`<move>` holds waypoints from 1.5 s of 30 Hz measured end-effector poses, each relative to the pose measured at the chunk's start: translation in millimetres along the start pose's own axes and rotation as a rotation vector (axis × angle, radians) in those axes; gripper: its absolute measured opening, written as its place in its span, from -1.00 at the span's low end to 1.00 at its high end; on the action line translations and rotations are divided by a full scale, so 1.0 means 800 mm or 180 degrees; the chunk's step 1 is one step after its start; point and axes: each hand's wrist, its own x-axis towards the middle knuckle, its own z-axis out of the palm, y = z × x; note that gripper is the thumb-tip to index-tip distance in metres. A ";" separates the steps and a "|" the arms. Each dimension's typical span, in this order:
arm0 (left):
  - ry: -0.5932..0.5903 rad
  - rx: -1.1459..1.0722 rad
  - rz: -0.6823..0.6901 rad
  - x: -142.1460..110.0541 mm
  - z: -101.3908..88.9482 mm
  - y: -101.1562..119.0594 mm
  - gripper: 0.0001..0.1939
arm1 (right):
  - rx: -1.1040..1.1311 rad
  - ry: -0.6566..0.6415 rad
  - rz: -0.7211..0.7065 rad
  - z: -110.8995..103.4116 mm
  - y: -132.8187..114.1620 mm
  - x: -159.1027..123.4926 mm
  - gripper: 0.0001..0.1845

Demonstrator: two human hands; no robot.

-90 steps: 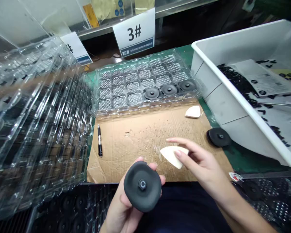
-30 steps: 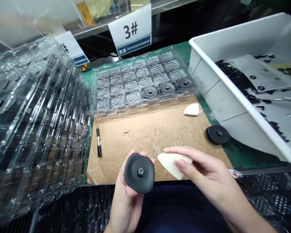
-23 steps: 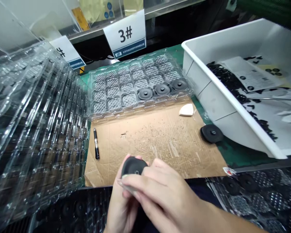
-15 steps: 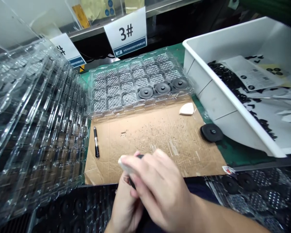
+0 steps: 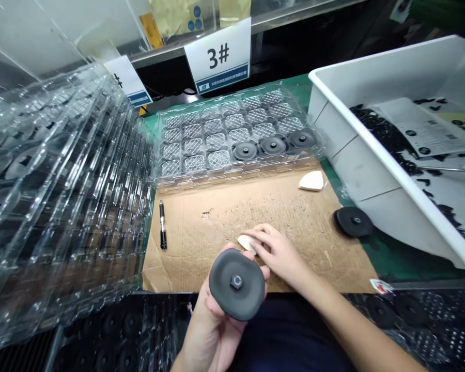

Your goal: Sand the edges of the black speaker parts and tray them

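The right hand [image 5: 273,249], pinching a white wedge [image 5: 245,242], has uncovered the face of the black disc [image 5: 237,287] the left hand [image 5: 219,333] grips.

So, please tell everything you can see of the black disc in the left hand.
The black disc is rounded-square, matte, rubber- or plastic-looking, with a dished face and raised central hub. It faces the camera. The left hand grips it from beneath, in view overlapping the cardboard.
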 end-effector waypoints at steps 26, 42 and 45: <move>-0.0241 0.4280 0.2489 0.006 -0.023 -0.006 0.16 | 0.0380 -0.0136 -0.0133 -0.005 -0.019 -0.023 -0.75; -0.0404 0.4777 0.2833 0.006 -0.037 -0.007 0.00 | 0.0132 -0.0097 -0.0952 -0.031 -0.028 -0.055 -0.45; -0.0363 0.4715 0.2748 0.004 -0.040 -0.008 -0.02 | 0.0107 -0.0198 -0.1087 -0.030 -0.032 -0.056 -0.41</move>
